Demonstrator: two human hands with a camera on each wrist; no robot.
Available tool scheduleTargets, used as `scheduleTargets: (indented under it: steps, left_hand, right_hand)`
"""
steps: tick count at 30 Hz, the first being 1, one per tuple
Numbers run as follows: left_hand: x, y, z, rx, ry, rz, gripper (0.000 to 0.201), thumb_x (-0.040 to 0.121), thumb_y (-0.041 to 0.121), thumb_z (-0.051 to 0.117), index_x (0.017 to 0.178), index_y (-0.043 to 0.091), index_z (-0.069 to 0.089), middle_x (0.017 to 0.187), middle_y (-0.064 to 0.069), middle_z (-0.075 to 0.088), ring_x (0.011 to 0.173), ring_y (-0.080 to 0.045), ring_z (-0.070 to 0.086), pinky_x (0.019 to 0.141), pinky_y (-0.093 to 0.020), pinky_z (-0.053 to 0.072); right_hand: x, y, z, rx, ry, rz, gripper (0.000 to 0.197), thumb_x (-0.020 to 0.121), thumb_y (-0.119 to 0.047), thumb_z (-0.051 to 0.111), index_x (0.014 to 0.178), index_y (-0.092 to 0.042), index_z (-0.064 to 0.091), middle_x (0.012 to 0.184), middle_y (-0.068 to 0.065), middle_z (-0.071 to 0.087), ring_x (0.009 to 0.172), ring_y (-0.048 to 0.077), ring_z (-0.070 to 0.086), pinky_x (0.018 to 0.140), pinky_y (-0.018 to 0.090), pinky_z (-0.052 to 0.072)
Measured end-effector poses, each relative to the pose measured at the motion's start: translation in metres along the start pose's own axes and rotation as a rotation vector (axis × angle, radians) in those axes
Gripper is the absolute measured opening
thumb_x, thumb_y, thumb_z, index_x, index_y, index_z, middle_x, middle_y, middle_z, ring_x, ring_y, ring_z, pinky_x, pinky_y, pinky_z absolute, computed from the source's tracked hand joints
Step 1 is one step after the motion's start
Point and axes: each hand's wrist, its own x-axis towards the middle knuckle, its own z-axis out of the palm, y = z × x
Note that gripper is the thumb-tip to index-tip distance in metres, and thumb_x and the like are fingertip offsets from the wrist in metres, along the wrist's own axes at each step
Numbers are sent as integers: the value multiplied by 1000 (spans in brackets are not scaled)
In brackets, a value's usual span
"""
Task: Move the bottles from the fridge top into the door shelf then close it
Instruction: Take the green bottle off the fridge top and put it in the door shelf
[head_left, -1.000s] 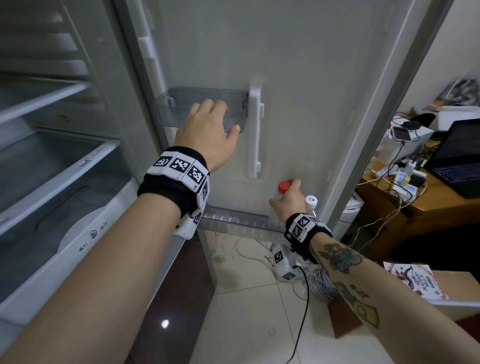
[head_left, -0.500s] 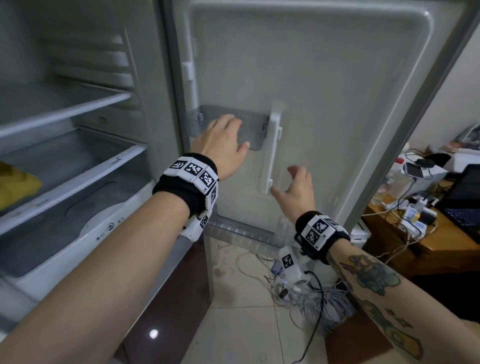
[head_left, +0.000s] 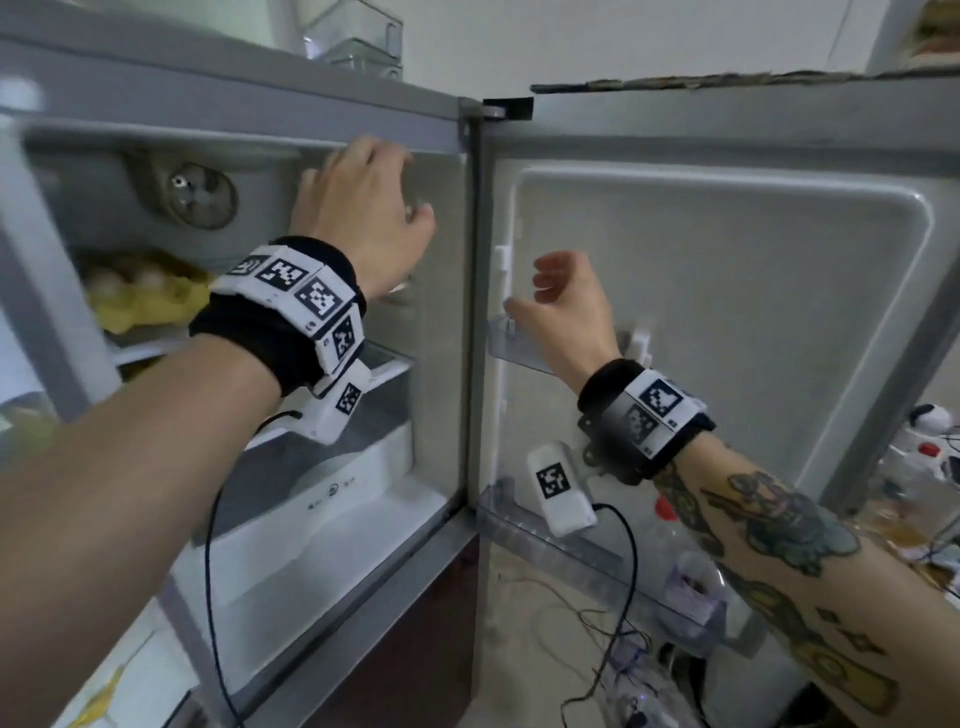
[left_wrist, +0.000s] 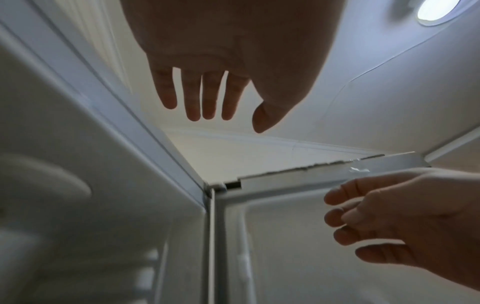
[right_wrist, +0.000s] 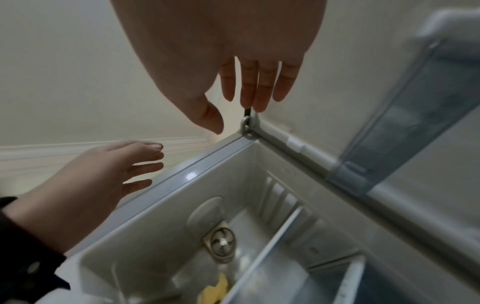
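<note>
The fridge stands open, its door (head_left: 727, 291) swung out to the right. Low on the door, the bottom shelf (head_left: 561, 545) holds a clear bottle with a red cap (head_left: 668, 535) and a second clear bottle (head_left: 693, 587) beside it. My left hand (head_left: 374, 192) is raised before the upper right corner of the fridge interior, fingers relaxed and empty, also plain in the left wrist view (left_wrist: 207, 102). My right hand (head_left: 543, 293) hovers empty in front of the small upper door shelf (head_left: 519, 351); its loose fingers (right_wrist: 259, 88) point at the door hinge.
Clear plastic boxes (head_left: 358, 31) sit on the fridge top (head_left: 208, 67). Inside are a yellow egg carton (head_left: 150, 296), a round fan (head_left: 200, 195) and a white drawer (head_left: 332, 467). Cables (head_left: 623, 649) lie on the floor. A cluttered desk (head_left: 924, 467) stands behind the door.
My right hand let go of the red-capped bottle in the bottom door shelf and rose. My left hand left the small door shelf and moved up. My view has tilted upward.
</note>
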Motion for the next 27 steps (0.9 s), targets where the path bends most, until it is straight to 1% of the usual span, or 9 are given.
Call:
scheduleTargets:
  steps: [2,4,9,12,17,20,23,26,27]
  left_hand:
    - [4,-7,-29,56,30,-3,46,90,36,53,130,15,49,133,-8,51,122,-30,47,103,-45,33]
    - [9,-20,-59,100,69,-26,45,90,35,53,130,15,49,134,-8,51,122,-30,46,103,-45,33]
    - [20,-55,-116,228,150,-89,43,88,37,50,125,16,52,128,-5,55,120,-26,48,102,-43,32]
    - [17,-80,-146,300,190,-126,44,88,39,49,126,18,52,129,-2,55,120,-24,48,104,-43,29]
    - [8,-122,-179,343,182,-204,40,88,36,49,122,17,57,124,-2,60,115,-24,52,101,-41,34]
    - [8,-143,-193,266,155,-267,36,89,33,51,118,14,60,119,-5,63,110,-26,56,98,-41,39]
    - [18,-153,-205,183,131,-323,35,89,34,53,118,16,59,120,-5,63,109,-28,57,98,-40,41]
    - [28,-168,-214,103,94,-335,32,87,33,56,115,18,63,115,-5,66,106,-27,60,95,-39,47]
    - [31,-175,-216,90,69,-329,29,86,33,57,109,17,67,109,-4,69,101,-25,62,90,-36,49]
  right_hand:
    - [5,-24,10,63,-42,6,48,78,-16,76,120,-16,54,105,-5,61,99,13,60,86,28,52]
    - [14,-52,26,146,-81,-19,45,78,-17,77,117,-18,54,101,-7,61,97,11,61,81,25,50]
    - [36,-135,60,253,-178,-143,41,81,-22,75,117,-18,56,112,0,63,99,13,62,67,19,46]
    - [50,-186,87,297,-228,-219,37,82,-21,73,114,-18,55,114,1,61,102,15,59,74,23,44]
    - [68,-253,137,243,-312,-292,46,82,-27,73,122,-14,54,112,2,57,95,14,55,67,22,40]
    - [76,-286,170,220,-385,-250,48,81,-28,74,120,-9,55,106,3,55,97,20,53,74,28,41]
    - [83,-312,195,203,-463,-206,23,82,-26,72,93,-10,60,89,1,53,81,16,51,80,32,45]
    - [88,-332,213,218,-531,-123,21,84,-28,70,98,-15,64,108,4,53,94,20,52,95,39,47]
    - [90,-340,218,218,-535,-108,16,85,-29,69,93,-17,62,109,5,51,99,22,50,98,41,47]
